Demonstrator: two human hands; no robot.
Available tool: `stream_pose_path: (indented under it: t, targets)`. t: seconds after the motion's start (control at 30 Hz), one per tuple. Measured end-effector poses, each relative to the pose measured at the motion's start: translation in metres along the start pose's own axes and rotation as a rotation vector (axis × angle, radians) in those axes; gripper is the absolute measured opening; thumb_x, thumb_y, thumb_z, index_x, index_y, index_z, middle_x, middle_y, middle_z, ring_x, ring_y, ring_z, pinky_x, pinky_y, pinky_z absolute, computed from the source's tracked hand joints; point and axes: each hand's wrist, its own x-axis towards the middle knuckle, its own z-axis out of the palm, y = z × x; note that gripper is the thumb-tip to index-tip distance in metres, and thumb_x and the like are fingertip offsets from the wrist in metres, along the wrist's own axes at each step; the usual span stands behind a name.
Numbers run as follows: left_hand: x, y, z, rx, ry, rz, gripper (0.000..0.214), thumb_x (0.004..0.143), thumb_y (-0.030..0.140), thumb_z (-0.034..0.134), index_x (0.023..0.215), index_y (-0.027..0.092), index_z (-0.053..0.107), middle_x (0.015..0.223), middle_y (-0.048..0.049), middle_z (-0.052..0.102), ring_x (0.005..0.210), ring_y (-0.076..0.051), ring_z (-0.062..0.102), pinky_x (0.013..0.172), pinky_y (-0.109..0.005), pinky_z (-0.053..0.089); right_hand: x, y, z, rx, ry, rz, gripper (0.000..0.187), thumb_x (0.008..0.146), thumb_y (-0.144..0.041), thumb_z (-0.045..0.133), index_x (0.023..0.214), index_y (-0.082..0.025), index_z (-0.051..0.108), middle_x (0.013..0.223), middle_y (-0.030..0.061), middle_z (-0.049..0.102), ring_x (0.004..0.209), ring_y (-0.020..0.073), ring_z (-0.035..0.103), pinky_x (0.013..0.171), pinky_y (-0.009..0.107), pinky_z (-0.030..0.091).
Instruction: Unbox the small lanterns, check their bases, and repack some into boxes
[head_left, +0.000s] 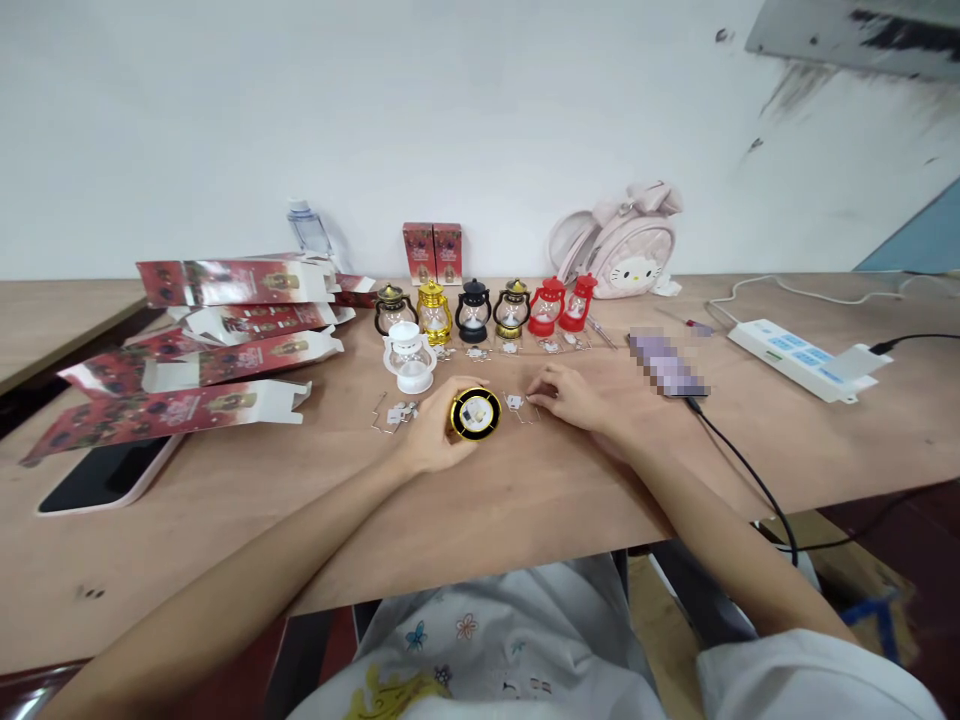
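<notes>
My left hand (437, 428) is wrapped round a small black and gold lantern (475, 413), held on its side with its open base facing me. My right hand (571, 397) rests on the wooden table (525, 500) just to its right, fingers pinched at a small white part (514, 402) with a thin wire. A white lantern (409, 358) stands just behind my left hand. More small white parts (397, 412) lie left of that hand.
A row of several little lanterns (474, 310), black, gold and red, stands further back. Flattened red boxes (195, 360) lie at left, above a phone (105, 475). Upright red boxes (433, 252), a pink bag (626, 245), a power strip (806, 358) and cables sit at back and right.
</notes>
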Motion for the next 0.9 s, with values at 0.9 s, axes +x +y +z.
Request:
stream_pose_path:
  t: [0.9]
  targets:
    - [0.002,-0.002,0.004,0.027,-0.166,-0.006,0.036,0.081,0.029,0.064,0.114,0.019,0.052,0.108,-0.0085,0.057,0.099,-0.020,0.058,0.087,-0.032,0.047,-0.030,-0.063,0.011,0.161,0.707,-0.416,0.006,0.084,-0.026,0.063,0.087,-0.025,0.067,0.088,0.0046,0.056,0.081,0.0162,0.057,0.070,0.033,0.048]
